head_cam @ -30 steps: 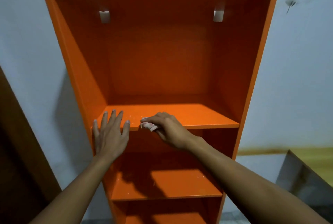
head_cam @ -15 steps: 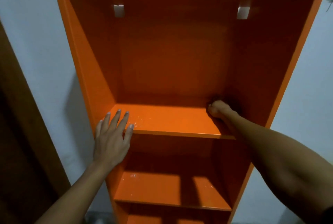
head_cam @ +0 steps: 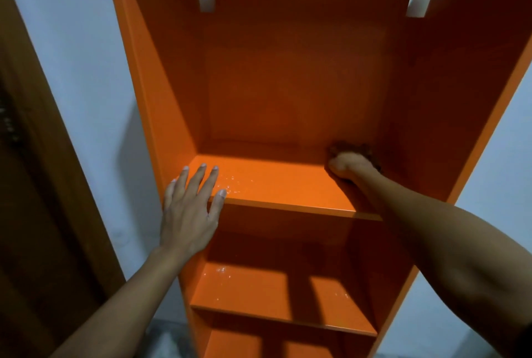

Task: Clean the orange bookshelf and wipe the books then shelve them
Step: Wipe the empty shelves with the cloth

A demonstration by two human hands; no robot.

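The orange bookshelf [head_cam: 288, 84] fills the view, standing against a pale wall. My left hand [head_cam: 191, 202] lies flat with straight fingers on the front left corner of the upper shelf board [head_cam: 282, 185]. My right hand [head_cam: 349, 167] is deep in the back right corner of that board, fingers curled round a small cloth [head_cam: 352, 149] that shows dark in the shadow above the knuckles. Small white specks lie on the board next to my left fingers. No books are in view.
A lower shelf board [head_cam: 276, 297] carries a few specks and the shadows of my arms. Two white brackets [head_cam: 206, 0] sit high on the back panel. A dark wooden door frame [head_cam: 34, 185] runs down the left side.
My right hand swept with the cloth from the front middle of the board to the back right corner. The left hand stayed flat at the front left corner. The camera moved closer.
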